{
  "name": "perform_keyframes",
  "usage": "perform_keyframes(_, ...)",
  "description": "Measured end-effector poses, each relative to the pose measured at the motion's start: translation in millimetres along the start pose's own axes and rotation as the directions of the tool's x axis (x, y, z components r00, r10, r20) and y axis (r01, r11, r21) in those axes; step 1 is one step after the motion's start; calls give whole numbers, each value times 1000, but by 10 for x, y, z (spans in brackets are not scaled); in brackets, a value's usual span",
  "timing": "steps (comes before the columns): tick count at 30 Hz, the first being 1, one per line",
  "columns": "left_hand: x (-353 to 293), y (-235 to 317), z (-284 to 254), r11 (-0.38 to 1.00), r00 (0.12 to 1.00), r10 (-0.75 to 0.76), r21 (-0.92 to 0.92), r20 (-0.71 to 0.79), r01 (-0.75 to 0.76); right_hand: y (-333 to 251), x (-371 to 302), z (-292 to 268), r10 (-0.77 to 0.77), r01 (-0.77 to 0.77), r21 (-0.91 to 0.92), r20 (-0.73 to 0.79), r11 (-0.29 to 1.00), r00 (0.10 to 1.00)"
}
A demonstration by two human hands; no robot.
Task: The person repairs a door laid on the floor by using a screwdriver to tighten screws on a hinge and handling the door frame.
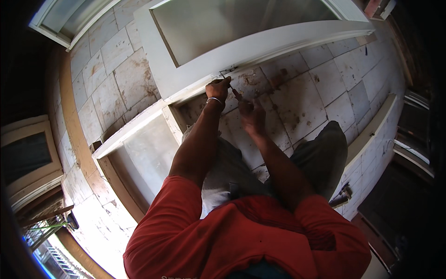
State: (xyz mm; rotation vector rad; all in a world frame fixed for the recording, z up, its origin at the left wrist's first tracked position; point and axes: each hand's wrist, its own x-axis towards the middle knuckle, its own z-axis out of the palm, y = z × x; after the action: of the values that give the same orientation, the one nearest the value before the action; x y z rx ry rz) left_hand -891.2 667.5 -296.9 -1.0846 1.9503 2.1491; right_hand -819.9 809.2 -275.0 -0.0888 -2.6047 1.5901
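A white door (160, 60) with a large frosted glass pane lies in front of me, its near edge toward my hands. At that edge, close to a small dark metal fitting (229, 69), my left hand (217, 90) is closed, with its thumb and fingertips against the thin shaft of a screwdriver (236, 94). What else those fingers may hold is hidden. The screwdriver's reddish-brown handle end sits in my right hand (252, 115), which is wrapped round it. Its shaft slants up and left to the door's edge.
Worn pale floor tiles (297, 109) with brown stains lie beneath. A second glazed frame (139, 139) is beside my left arm. A long pale wooden beam (371, 130) runs on the right. Another glazed panel (28, 153) stands at far left.
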Motion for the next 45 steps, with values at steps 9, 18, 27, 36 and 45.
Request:
perform_keyframes(9,126,-58,-122,987,998,53,150,28,-56,-345,-75,17,541,-693,427,434,581,720)
perform_keyframes(18,140,-105,-80,984,995,72,160,73,-83,-255,6,-155,558,-790,529,572,310,602)
perform_keyframes(27,351,-332,-169,952,952,266,114,153,-284,-301,-28,-58,449,-666,545,492,509,746)
perform_keyframes(36,19,-13,-66,993,994,105,59,23,-107,-147,53,-179,173,-847,492,869,-202,464)
perform_keyframes(45,67,-84,-89,991,997,80,109,7,-80,-83,42,-141,505,-841,523,693,138,514)
